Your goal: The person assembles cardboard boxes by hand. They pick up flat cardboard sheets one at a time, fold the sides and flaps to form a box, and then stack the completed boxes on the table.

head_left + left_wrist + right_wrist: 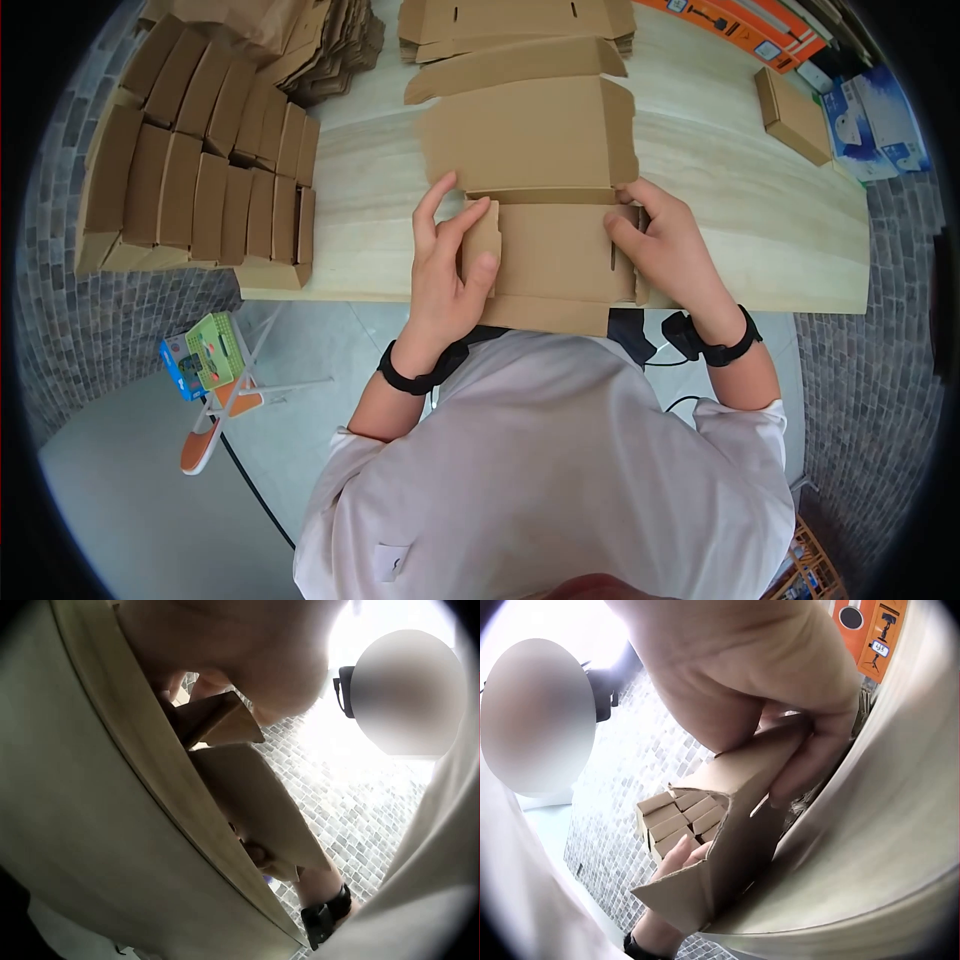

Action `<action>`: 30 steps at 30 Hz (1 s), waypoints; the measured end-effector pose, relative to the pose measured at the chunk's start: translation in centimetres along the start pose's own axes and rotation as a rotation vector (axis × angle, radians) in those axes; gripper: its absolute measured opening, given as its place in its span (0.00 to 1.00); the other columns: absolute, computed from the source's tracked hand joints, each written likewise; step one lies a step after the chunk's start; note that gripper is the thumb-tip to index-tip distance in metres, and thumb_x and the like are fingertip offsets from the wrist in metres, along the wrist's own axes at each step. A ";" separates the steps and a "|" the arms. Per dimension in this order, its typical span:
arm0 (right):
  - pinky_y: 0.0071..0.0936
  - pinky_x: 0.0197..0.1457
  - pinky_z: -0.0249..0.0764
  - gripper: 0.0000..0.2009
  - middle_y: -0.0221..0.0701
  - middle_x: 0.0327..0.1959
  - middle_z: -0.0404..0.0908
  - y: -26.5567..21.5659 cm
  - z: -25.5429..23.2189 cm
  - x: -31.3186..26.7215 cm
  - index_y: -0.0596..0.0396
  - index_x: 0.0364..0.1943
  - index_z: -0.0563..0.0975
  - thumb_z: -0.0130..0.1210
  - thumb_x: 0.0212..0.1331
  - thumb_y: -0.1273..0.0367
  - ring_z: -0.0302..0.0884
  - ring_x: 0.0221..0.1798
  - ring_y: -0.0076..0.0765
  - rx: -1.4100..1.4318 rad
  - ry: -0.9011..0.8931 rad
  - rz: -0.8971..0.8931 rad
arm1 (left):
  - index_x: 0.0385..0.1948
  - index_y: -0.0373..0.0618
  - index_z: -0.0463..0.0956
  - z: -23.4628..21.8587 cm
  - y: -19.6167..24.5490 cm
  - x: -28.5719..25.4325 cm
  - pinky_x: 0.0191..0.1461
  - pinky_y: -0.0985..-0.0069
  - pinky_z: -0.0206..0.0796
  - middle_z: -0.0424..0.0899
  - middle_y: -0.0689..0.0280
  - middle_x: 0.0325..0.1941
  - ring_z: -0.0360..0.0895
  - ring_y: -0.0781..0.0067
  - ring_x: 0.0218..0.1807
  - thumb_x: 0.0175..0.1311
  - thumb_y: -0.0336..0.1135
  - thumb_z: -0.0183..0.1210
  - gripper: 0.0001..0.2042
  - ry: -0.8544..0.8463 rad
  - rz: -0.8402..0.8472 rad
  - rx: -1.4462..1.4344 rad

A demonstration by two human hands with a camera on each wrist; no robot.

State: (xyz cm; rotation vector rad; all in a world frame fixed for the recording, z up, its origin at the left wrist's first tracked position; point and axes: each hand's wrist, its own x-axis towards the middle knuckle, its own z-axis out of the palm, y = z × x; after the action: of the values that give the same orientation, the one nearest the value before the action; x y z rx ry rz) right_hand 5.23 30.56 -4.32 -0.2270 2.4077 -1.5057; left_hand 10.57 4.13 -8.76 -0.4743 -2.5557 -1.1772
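Across surface (755, 235), boxes (208, 205) are standing in rows at left; at near edge, open carton (550, 255) is lying, lid (520, 135) spreading away. Right hand (672, 245) is pinching right wall (624, 270), left hand (445, 285) holding left flap (484, 238).

The flat cardboard box (550, 250) is plain brown; the rectangular worktop (760, 220) is pale, cream-and-green streaked.
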 end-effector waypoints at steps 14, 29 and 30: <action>0.37 0.56 0.73 0.25 0.44 0.49 0.78 -0.4 2.1 -0.7 0.62 0.54 0.73 0.62 0.63 0.57 0.77 0.51 0.48 -0.125 0.171 -0.171 | 0.72 0.33 0.45 0.0 0.4 1.0 0.43 0.85 0.69 0.75 0.52 0.63 0.76 0.81 0.40 0.54 0.11 0.46 0.39 0.098 -0.665 -0.826; 0.37 0.65 0.70 0.33 0.47 0.67 0.70 1.4 3.3 -2.0 0.55 0.74 0.53 0.52 0.66 0.73 0.73 0.64 0.46 0.306 0.098 -0.041 | 0.64 0.36 0.59 1.5 1.7 0.8 0.37 0.88 0.65 0.73 0.57 0.63 0.78 0.81 0.44 0.53 0.11 0.42 0.31 0.248 -0.532 -0.698; 0.37 0.64 0.70 0.33 0.47 0.67 0.69 1.4 3.4 -2.1 0.56 0.74 0.53 0.50 0.65 0.74 0.74 0.64 0.48 0.172 0.079 -0.025 | 0.64 0.36 0.59 1.4 1.8 0.7 0.37 0.88 0.65 0.73 0.57 0.63 0.78 0.81 0.44 0.53 0.11 0.42 0.31 0.245 -0.533 -0.698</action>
State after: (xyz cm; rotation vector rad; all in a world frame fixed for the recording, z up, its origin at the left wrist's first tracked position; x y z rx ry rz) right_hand 8.37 28.90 -6.63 -0.1630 2.3246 -1.7530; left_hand 10.47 6.42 -8.16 0.2420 -2.0527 -2.1671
